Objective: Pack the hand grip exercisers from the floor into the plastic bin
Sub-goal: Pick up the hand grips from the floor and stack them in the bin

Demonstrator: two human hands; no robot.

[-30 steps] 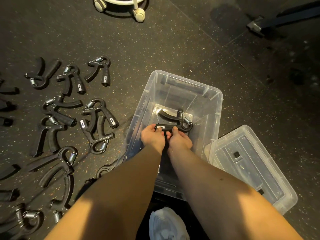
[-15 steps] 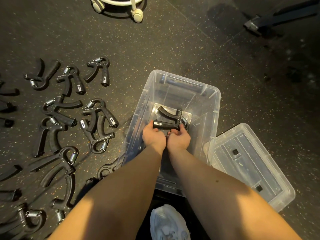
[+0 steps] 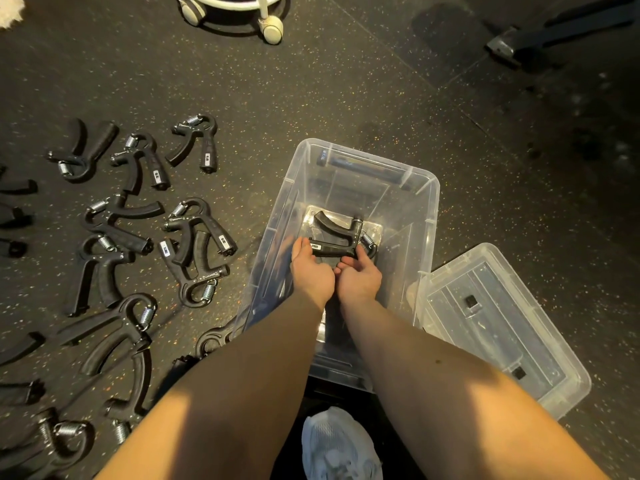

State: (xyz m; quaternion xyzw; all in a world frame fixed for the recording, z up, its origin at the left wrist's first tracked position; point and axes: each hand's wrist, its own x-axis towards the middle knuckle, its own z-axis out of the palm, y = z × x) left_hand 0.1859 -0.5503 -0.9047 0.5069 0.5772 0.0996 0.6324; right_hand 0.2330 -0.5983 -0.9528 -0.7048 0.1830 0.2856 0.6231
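The hand grip exerciser (image 3: pixel 332 249) is low inside the clear plastic bin (image 3: pixel 429 216), about the middle, with its spring end to the right. Both hands are down in there on its near handle. The left hand (image 3: pixel 311 271) curls its fingers round the left end, and the right hand (image 3: pixel 358 277) wraps the right end, fingers bent under. Whether it touches the bottom, I can't tell. Loose exercisers (image 3: pixel 194 233) lie scattered on the dark floor (image 3: pixel 346 98) left of the bin. The lid (image 3: pixel 502 323) lies just beside the bin on the right. A white shoe (image 3: pixel 341 445) shows at the near edge.
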